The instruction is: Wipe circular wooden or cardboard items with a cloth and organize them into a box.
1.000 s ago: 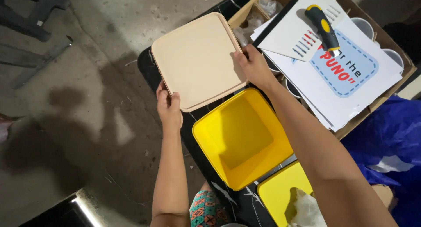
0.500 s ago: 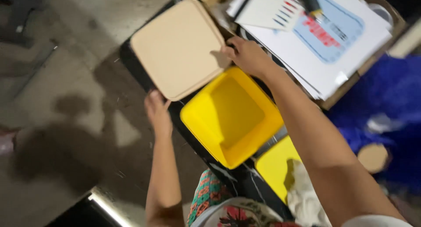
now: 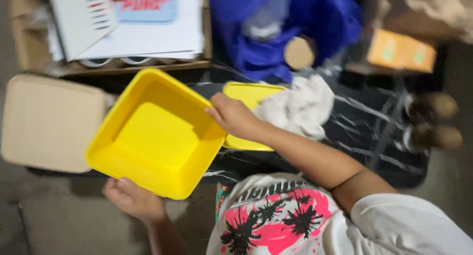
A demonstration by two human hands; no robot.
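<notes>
In the head view, the person is holding a square yellow tray point(image 3: 157, 132) with both hands above the near edge of a dark marbled worktop point(image 3: 374, 122). The left hand point(image 3: 133, 198) is cupping the tray from beneath at its near corner, its grip clamped on the underside, fingers mostly hidden by the rim. The right hand point(image 3: 234, 118) is resting on the tray's right rim, its grip closing over that edge with the thumb on top. The tray is sitting tilted, its hollow facing up and slightly toward the camera.

Just left of the tray, a flat tan lid point(image 3: 49, 122) is lying on the worktop. To the right, partly behind the right hand, a second yellow tray point(image 3: 246, 95) is lying flat, with a crumpled pale cloth point(image 3: 300, 107) sitting on its far side. Beyond, a cardboard box point(image 3: 29, 63) is carrying white printed sheets point(image 3: 162, 33). A blue plastic bag point(image 3: 295, 28) is bunching beside it, and a small orange box point(image 3: 401, 50) is standing further right. The picture is blurring with motion.
</notes>
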